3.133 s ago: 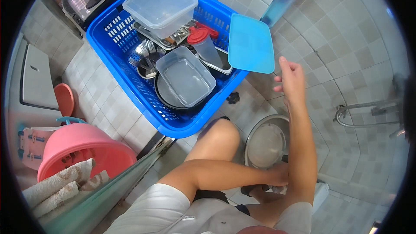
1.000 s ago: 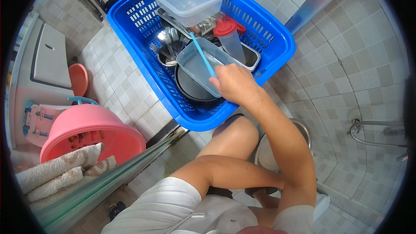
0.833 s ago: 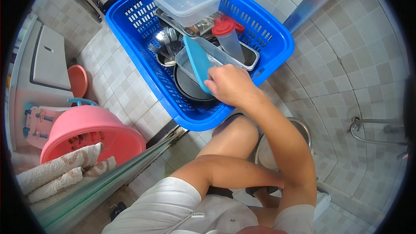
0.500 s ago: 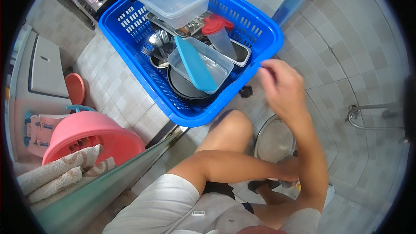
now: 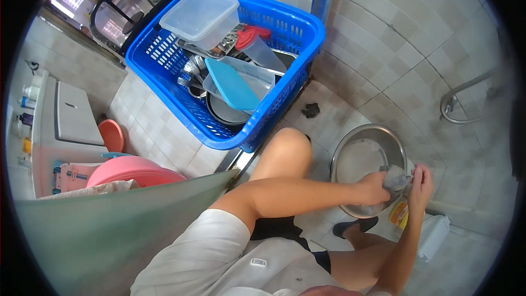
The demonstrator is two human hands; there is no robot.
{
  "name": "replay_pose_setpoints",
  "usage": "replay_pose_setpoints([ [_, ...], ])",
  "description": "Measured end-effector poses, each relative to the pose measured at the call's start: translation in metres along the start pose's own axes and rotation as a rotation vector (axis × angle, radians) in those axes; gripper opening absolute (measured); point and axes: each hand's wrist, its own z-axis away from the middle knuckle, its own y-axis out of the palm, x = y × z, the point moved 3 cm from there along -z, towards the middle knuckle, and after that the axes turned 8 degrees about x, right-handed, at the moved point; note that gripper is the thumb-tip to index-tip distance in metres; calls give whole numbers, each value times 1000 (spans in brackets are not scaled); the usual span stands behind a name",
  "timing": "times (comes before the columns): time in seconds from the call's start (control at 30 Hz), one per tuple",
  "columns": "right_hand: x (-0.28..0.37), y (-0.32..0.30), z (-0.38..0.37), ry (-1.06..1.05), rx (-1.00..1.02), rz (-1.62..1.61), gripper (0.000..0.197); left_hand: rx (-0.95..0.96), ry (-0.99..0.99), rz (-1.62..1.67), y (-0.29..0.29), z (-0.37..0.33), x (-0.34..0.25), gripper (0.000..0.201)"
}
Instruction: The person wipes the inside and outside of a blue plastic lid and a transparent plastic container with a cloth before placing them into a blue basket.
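Over a round metal basin on the floor, my left hand is closed around a bunched grey cloth. My right hand pinches the cloth's edge at the basin's right rim. What looks like cloudy water lies in the basin. Farther off, a blue plastic basket holds a clear lidded container, an open clear container with a light-blue lid, a red-topped bottle, several forks and spoons and a dark pan.
A frosted glass panel stands at the left. Beyond it are a pink tub and a small red basin. A yellow-labelled container and a white bottle sit by my right forearm. A metal pipe runs along the tiled wall.
My right hand has come down from beside the basket's corner to the grey cloth over the basin. The view has shifted, so the basin and my left hand now show more fully.
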Motion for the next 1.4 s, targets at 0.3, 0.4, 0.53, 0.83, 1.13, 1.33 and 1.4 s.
replay_pose_setpoints([
  [0.3,-70,11,40,376,222,-415,39,-234,-206,167,-15,-23,-7,43],
  [0.4,-66,14,42,378,278,-513,42,-189,-213,547,-16,-40,3,38],
  [0.53,-56,-5,39,342,319,-574,47,-102,-98,748,-18,-49,-17,42],
  [0.83,-56,-44,42,314,37,-752,52,-148,244,900,-30,-60,-43,43],
  [1.13,-29,-3,44,230,303,-948,59,126,259,918,-16,-47,-45,51],
  [1.33,-9,10,40,201,333,-1148,54,285,255,857,-13,-38,-43,59],
  [1.4,-18,8,37,180,265,-1170,47,320,294,852,-11,-38,-49,59],
])
